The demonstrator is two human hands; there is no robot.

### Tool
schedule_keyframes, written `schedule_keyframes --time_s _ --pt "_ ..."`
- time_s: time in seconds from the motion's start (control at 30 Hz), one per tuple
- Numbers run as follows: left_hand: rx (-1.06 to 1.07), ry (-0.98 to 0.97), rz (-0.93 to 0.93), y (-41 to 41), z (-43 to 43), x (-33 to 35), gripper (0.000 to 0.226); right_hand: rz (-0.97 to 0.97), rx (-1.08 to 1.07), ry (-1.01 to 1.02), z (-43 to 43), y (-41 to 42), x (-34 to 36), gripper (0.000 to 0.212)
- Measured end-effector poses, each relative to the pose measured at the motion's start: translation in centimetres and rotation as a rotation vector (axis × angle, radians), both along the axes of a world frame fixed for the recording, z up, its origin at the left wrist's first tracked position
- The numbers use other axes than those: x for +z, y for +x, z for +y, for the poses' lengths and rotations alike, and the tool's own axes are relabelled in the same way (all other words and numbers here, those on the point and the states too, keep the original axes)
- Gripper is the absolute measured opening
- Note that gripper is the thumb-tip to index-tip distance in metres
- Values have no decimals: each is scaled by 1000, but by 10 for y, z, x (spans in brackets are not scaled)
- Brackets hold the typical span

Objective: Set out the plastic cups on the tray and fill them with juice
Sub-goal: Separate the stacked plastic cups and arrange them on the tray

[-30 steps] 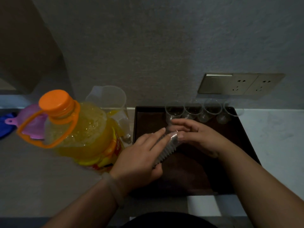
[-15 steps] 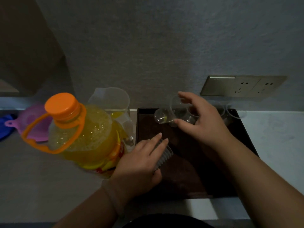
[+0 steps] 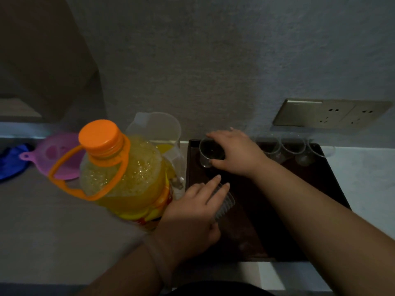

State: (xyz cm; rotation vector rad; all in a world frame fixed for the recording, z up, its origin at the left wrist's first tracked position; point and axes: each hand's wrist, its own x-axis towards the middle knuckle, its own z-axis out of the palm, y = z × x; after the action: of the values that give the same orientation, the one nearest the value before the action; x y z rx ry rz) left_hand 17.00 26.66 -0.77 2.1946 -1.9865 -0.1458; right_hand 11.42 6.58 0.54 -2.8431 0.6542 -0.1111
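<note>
Right hand (image 3: pixel 237 154): fingers curled round a clear cup (image 3: pixel 210 153), held upright at the 11 o'clock corner of the tray (image 3: pixel 245 231).
Left hand (image 3: pixel 196 210): wrapped round the nested stack of cups (image 3: pixel 224 205), which lies sideways near the tray's 9 o'clock edge.
Done: a row of cups (image 3: pixel 292 146) stands along 12 to 1 o'clock, at least three of them and all apparently empty.
Left: the stack suggests more cups to place. The juice bottle (image 3: pixel 124 178), off the tray at 9 o'clock, is capped, so pouring has not begun.

The juice bottle (image 3: pixel 121 174) stands left of the tray (image 3: pixel 245 236), cups (image 3: pixel 292 146) along its far edge.
</note>
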Motion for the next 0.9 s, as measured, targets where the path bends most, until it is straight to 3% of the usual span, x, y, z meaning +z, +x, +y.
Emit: schedule_keyframes --time_s 0.33,0.5,0.6,0.77,0.9 --pt "1 6 7 2 -2 1 84 -44 -15 30 0 -5 -2 79" --pt "-9 -11 26 1 -1 2 85 -309 -131 127 28 -49 13 54" --pt "-13 2 0 3 1 3 81 -349 -198 402 44 -79 11 37" --pt "-44 -13 6 2 3 5 78 -135 -231 1062 47 -95 -11 61" --pt "-73 -40 12 1 7 4 73 -267 -282 1396 53 -92 -25 59"
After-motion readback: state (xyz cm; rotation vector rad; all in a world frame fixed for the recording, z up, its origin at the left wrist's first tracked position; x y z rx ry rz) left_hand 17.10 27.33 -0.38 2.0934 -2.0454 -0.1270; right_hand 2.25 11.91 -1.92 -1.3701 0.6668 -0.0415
